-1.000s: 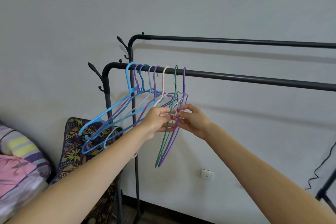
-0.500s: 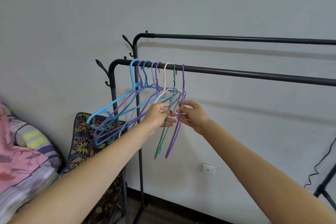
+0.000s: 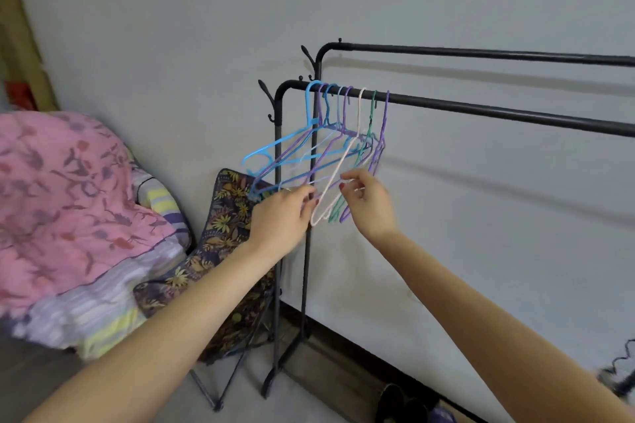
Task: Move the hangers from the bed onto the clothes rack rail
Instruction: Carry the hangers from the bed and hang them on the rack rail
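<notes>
While both hands work low at the bundle, fingers are the main thing: right hand has thumb and forefinger curled in a pinch near the lower edge of the white hanger, though motion blur makes it hard to say whether it grips that wire or the green hanger just beside it. Left hand has fingertips bent toward the bottom bars of the blue and purple hangers; cannot tell if it truly grips one or only touches, since the tips are smeared.

Outward: all hangers in view hang by their hooks on the front rail of the black clothes rack, crowded at its left end by the bend, bodies swung out toward the left and overlapping. Back rail is bare in what shows. No hanger visible on the bed, where a pink floral quilt lies; a patterned folding chair stands between bed and rack.

Step, as a judgement: hanging looks done for this batch, now tidying or untangling the last few on the rail. Next move likely calls for letting go without dragging a hook off, maybe spacing them rightward along the rail, then checking the bed for leftovers. Risk: tangled wires pulling a neighbour off.
</notes>
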